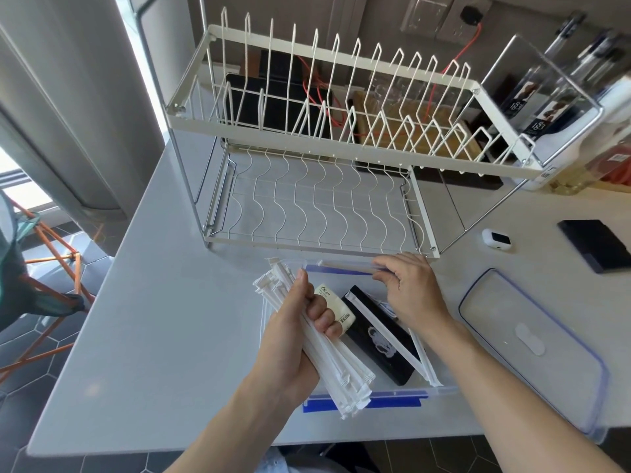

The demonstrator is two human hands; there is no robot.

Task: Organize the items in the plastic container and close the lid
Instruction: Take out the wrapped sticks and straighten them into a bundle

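Note:
A clear plastic container (440,390) with blue clips stands open on the white table in front of me. My left hand (300,332) is shut on a bundle of white paper-wrapped straws (338,370), held slanted over the container's left side. A cream sachet (341,310) and a long black packet (382,336) lie inside, with more wrapped straws beside the packet. My right hand (406,288) reaches to the container's far rim and pinches a thin clear-wrapped stick (341,266) lying along it. The clear lid (532,339) with blue edging lies flat to the right.
A white two-tier wire dish rack (324,138) stands just behind the container. A small white device (496,240) and a black flat box (597,244) lie at the right. The table's front edge runs near me; an orange-framed stool (47,268) stands at the left.

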